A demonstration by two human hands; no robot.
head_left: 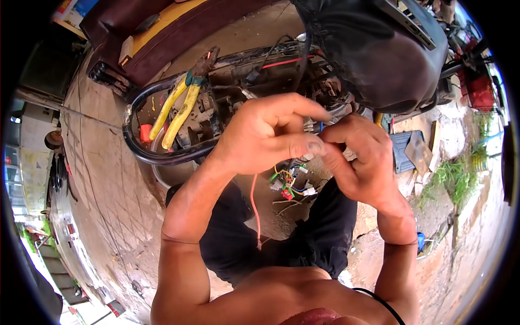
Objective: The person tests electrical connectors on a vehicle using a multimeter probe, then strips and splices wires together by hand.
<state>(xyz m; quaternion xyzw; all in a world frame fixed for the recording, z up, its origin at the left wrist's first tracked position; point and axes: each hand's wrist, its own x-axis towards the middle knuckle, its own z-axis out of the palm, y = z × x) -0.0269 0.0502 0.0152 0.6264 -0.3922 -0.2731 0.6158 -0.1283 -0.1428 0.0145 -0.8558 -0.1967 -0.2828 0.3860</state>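
Observation:
My left hand (273, 135) is raised over the motorcycle frame, thumb and forefinger stretched apart and its other fingers curled. From beneath it hangs a salmon-coloured wire (253, 203), whose lower end dangles above my lap. My right hand (360, 157) meets the left thumb tip with its fingers bent into a pinch; whatever lies between the fingertips is hidden. Below both hands is a bunch of coloured wires with connectors (290, 184). Pliers with yellow handles (181, 111) rest on the black frame tube (162, 158), left of my hands.
A black motorcycle seat or tank cover (374, 54) rises at the upper right. Behind the frame stands a maroon sofa (179, 30). A red part (145, 132) sits inside the frame loop. On the right are a dark tray-like piece (406, 151) and grass (452, 176).

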